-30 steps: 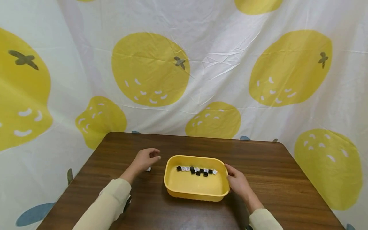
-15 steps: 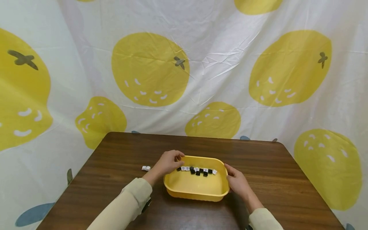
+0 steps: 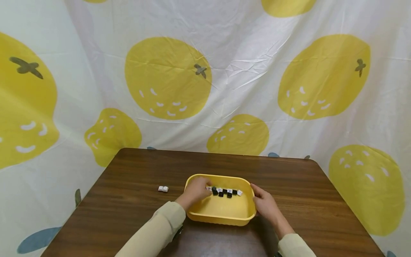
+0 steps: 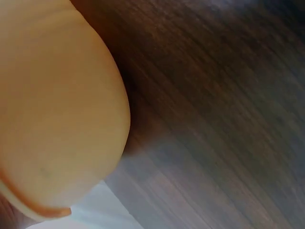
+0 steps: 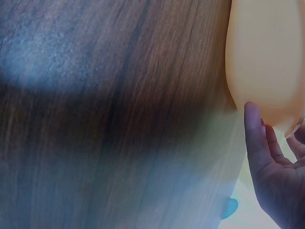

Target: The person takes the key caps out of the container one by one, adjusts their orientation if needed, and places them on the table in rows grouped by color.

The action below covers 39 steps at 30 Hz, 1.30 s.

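Ahead of me the yellow tray (image 3: 221, 208) sits upright near the middle of the counter (image 3: 308, 192), and inside it I can see a loose, uneven row of small black and white pieces (image 3: 224, 191). The row runs along the farther half of the floor, with a white piece at its right end and a couple of black ones set slightly nearer me.

The left hand (image 3: 196, 189) reaches over the tray's left end, its fingertips down by the left end of the row. From the head view I can't tell how far apart the fingers are or whether they have hold of a piece; my left wrist view is mostly filled by the tray's curved wall.

The right hand (image 3: 265, 204) grips the tray's right end, thumb at the rim. My right wrist view shows the fingers up against the outside of the wall.

On the counter, left of the tray and apart from it, two white pieces (image 3: 163, 189) lie side by side. Pale sleeves (image 3: 151, 228) cover both forearms. Behind the counter I have a white cloth (image 3: 237, 28) printed with large yellow lemons, hanging in soft folds.
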Available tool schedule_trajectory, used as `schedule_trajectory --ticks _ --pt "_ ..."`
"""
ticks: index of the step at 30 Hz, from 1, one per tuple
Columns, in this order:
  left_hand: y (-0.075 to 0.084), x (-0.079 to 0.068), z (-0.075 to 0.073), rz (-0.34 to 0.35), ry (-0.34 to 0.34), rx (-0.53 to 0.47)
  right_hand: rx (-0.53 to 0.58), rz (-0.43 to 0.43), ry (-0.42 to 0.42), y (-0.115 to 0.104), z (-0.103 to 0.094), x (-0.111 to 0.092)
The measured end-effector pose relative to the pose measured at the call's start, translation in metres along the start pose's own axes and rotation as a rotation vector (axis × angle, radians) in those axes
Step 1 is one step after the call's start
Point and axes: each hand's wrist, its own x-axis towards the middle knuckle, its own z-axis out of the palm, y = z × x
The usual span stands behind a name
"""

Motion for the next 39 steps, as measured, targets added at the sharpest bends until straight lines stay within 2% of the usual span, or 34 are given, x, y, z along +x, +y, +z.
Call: schedule_trajectory --ticks 4,7,11,15,22,35,39 --pt "0.002 0.001 0.002 -0.062 -0.021 0.057 0.017 0.008 -0.001 0.001 0.0 0.0" --pt "0.002 0.002 0.006 -0.08 -0.032 0.081 0.035 0.017 -0.007 0.001 0.0 0.0" --pt "0.001 0.003 0.009 -0.067 -0.021 0.122 0.027 0.019 -0.01 0.0 -0.001 0.0" --pt "0.0 0.004 0.011 -0.072 -0.006 0.123 0.013 0.009 -0.002 0.0 -0.002 0.0" --pt "-0.003 0.004 0.012 -0.042 -0.024 0.148 0.014 0.003 -0.002 -0.001 0.0 -0.001" --pt "-0.002 0.002 0.012 -0.06 -0.027 0.123 0.032 0.013 0.003 0.001 0.002 0.0" --pt "0.002 0.002 0.008 -0.081 -0.042 0.051 0.02 0.002 0.006 0.0 0.001 -0.001"
